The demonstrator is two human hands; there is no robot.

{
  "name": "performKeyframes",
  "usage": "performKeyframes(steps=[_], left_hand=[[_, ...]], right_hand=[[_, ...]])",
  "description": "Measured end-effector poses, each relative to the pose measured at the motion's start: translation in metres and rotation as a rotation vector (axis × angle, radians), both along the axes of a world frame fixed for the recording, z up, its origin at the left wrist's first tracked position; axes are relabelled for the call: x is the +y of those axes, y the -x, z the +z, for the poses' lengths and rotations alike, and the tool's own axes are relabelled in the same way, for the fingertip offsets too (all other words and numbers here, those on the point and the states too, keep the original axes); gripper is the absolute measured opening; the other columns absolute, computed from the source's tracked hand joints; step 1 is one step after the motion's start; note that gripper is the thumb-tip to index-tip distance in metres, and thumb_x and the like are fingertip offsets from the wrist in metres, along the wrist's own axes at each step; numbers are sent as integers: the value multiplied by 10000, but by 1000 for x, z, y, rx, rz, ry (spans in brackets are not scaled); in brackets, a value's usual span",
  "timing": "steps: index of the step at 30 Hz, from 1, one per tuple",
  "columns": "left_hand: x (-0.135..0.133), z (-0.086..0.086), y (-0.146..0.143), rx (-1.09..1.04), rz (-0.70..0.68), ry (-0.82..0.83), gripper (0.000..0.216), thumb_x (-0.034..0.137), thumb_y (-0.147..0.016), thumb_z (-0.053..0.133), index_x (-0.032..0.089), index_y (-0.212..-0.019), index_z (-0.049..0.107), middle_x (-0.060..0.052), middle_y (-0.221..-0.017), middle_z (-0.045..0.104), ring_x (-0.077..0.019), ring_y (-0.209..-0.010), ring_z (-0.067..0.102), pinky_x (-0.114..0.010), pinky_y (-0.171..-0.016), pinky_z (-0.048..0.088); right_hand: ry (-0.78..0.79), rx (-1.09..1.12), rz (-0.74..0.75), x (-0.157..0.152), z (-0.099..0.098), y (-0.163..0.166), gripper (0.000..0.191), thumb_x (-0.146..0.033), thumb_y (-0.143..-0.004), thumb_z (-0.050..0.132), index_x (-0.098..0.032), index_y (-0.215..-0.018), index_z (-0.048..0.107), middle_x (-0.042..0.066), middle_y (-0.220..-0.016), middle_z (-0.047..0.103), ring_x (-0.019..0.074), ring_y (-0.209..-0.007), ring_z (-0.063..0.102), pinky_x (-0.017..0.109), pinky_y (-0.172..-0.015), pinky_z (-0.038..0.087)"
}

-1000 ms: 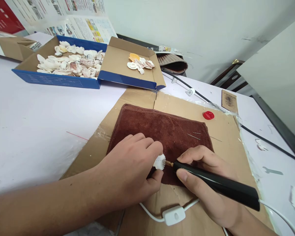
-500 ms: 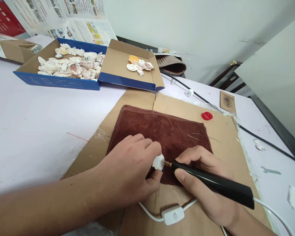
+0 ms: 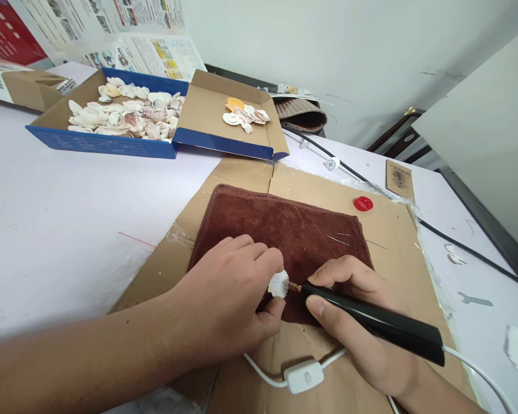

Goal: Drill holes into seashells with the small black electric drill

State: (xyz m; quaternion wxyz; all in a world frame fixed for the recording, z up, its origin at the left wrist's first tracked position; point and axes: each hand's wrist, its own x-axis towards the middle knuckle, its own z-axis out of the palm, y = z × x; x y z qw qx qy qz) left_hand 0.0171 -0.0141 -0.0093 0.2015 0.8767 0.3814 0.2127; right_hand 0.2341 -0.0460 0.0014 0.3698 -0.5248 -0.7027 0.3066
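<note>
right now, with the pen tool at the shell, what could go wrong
The pen tool points toward the left hand, so a slip past the shell might hurt it. The small shell, pinched by that hand, could twist loose. Thin pins lying on the cloth might prick someone.

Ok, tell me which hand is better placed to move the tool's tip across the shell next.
Probably the right hand: it grips the black tool, whose tip is at the edge of the white shell. The left hand pinches that shell.
</note>
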Motion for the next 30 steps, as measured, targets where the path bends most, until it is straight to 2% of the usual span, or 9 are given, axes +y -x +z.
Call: performKeyframes(steps=[14,19,25,30], left_hand=[[0,1,-1,15,-4,28,65,163,-870,568,201,-817,566,-17,-793,601,-228,-765,503,-409,-709,414],[1,3,1,20,-18,84,82,168,-894,567,180,-891,648,-43,-850,621,-253,-835,534,-438,-786,462],[2,5,4,-34,-17,138,143,131,-871,586,180,-963,685,-68,-996,619,-258,-945,556,-413,-836,484],[2,5,5,-45,-28,163,152,125,-879,589,178,-985,685,-66,-1009,616,-262,-962,557,-429,-861,487]], right_hand=[[-18,-6,12,1,0,0,101,-210,-877,710,-257,-819,643,-26,-713,708,128,-594,651,190,-467,501],[-87,69,-65,1,0,-4,81,-202,-866,720,-266,-861,670,-42,-706,683,116,-594,628,191,-541,548],[-32,-3,21,1,3,-2,91,-193,-858,720,-251,-823,660,-5,-698,719,153,-581,676,221,-457,519],[12,-1,20,2,5,0,83,-185,-856,704,-244,-815,663,-11,-640,713,145,-518,664,222,-430,524]])
